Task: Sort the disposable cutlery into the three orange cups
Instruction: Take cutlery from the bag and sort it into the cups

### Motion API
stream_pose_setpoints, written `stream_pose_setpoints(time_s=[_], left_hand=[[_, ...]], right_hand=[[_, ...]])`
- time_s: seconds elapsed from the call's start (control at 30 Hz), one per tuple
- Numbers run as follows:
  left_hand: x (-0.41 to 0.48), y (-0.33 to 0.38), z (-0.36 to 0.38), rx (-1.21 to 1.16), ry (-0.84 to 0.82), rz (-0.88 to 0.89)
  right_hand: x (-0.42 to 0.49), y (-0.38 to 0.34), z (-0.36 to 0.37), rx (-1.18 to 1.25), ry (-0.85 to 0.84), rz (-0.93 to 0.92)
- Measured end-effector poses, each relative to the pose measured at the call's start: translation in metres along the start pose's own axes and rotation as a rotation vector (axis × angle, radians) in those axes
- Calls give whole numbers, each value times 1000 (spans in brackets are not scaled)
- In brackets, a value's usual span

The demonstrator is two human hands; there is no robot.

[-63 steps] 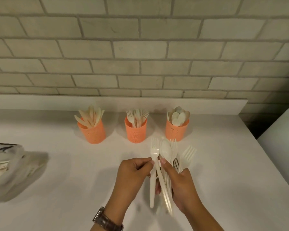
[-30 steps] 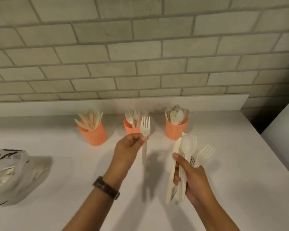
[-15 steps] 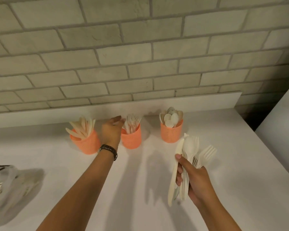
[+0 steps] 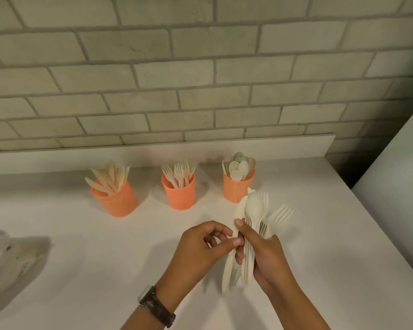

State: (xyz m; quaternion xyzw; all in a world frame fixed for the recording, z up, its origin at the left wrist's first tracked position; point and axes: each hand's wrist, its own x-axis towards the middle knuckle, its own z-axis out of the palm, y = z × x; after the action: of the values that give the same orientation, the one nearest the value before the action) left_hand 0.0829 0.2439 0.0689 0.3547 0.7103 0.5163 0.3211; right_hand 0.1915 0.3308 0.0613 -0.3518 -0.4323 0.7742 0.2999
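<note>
Cream cutlery [image 4: 254, 207] between right-hand fingers [image 4: 240, 225]

Knives [image 4: 110, 178] are stood in the left cup [image 4: 116, 201], forks [image 4: 179, 172] in the middle cup [image 4: 180, 195], spoons [image 4: 239, 166] in the right cup [image 4: 235, 189]; a cutlery bundle [image 4: 254, 210] is held before the latter.

This looks to me like a kitchen or pantry corner: my white table [image 4: 320, 234] backs onto a pale brick wall [image 4: 200, 67], with orange cups [image 4: 180, 196] of disposable cutlery [image 4: 179, 173] along its far side.
</note>
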Motion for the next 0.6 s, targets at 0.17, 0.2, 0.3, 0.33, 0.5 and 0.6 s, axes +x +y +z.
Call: stream_pose_setpoints(time_s=[0.17,0.2,0.3,0.33,0.5,0.6], left_hand=[[-5,2,-7,-9,47,-28],[-3,3,-14,-39,67,-50],[15,2,-56,-110,256,-63],[24,-1,-76,-116,347,-56],[66,-24,-183,-91,795,-43],[84,-38,-216,-45,981,-75]], right_hand=[[-2,3,4,-33,-59,8],[-2,4,5,-40,-72,18],[0,8,7,-37,-76,69],[1,10,7,-32,-76,78],[4,15,6,-36,-94,100],[5,16,6,-35,-105,96]])
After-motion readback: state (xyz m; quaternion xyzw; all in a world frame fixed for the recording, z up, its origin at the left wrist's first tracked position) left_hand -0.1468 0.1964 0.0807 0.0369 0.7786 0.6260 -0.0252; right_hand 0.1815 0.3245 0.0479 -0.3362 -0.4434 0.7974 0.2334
